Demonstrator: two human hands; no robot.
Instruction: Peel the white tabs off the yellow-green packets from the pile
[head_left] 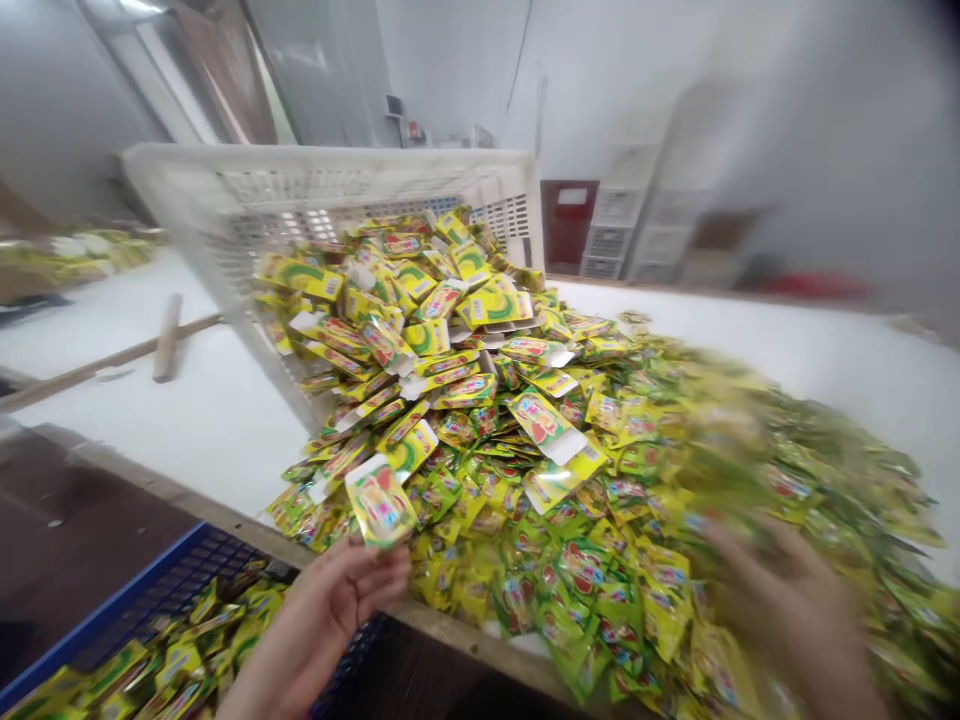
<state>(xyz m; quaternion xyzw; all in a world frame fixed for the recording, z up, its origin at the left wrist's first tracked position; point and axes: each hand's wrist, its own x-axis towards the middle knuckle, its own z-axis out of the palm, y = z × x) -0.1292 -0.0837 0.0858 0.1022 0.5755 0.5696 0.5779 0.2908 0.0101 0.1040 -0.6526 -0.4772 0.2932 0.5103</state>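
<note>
Far left, a wooden tool (166, 335) with a long handle lies flat on the white surface (187, 420), well apart from everything else. Down at the bottom left corner, a blue crate (142, 590) sits below the surface's wooden edge, with yellow-green packets loose inside it. Just right of it, the left hand (330, 610) is up over that edge, and its fingers (379, 572) are pinched on the lower end of a yellow card (380, 503), holding it upright and slightly tilted, right against the near-left fringe of the heap. Behind, a white crate (225, 190) stands tipped on its side, open mouth facing this way, packets and cards spilling out of it. That spill runs into the pile (525, 480), a broad mound of yellow and green packets covering the middle of the surface and reaching the near edge. Over to the right, the right hand (787, 590) is low over the pile's near-right part, palm down. It is badly blurred, so I can't tell whether its fingers are spread or closed on anything; it seems to be touching the packets.
</note>
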